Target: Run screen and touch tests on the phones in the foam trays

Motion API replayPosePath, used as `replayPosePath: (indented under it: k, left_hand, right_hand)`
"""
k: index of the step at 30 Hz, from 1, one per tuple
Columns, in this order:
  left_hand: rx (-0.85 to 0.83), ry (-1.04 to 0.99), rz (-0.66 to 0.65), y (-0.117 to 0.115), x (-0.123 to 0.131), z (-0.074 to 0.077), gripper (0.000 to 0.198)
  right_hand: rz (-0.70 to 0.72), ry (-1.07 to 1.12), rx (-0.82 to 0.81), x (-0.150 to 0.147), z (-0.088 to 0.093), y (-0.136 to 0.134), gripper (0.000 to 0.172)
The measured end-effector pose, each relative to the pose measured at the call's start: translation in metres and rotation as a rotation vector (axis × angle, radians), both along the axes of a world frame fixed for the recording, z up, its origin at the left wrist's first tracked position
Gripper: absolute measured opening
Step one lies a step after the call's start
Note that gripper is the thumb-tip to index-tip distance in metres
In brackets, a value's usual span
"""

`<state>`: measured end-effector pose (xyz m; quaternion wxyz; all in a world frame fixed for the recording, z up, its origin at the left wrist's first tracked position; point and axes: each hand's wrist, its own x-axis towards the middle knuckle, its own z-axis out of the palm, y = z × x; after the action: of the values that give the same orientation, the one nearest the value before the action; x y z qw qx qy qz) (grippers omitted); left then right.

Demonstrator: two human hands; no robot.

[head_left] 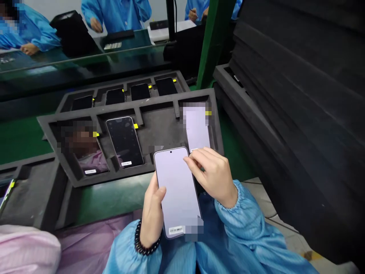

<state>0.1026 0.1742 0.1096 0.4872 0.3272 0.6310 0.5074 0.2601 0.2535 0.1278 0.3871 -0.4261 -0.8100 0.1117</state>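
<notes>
Lilac-screened, dark-rimmed slab phone (178,190) runs near-to-far, gripped in your left hand (152,213); your right hand (212,173) bunches fingers at its far-right corner, pinch unclear tbh.

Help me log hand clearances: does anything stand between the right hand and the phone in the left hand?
Nothing visible does. The right hand has its fingertips at the upper right corner of the phone, which the left hand holds by its left edge. Whether those fingertips touch the screen is unclear.
</notes>
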Motion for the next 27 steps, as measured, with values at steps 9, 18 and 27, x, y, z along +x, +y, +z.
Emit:
replayPosePath:
  k: [9, 18, 27]
  left_hand:
    - [-0.026, -0.055, 0.0, -0.021, -0.001, 0.017, 0.044]
    - [-0.054, -0.212, -0.058, -0.027, -0.005, 0.017, 0.052]
    - [-0.06, -0.251, -0.076, -0.033, -0.006, 0.023, 0.054]
  right_hand:
    - [0.458, 0.5, 0.116, -0.002, 0.004, -0.009, 0.028]
    - [0.63, 0.656, 0.135, -0.008, 0.006, -0.012, 0.031]
    - [0.656, 0.693, 0.187, -0.01, 0.003, -0.01, 0.033]
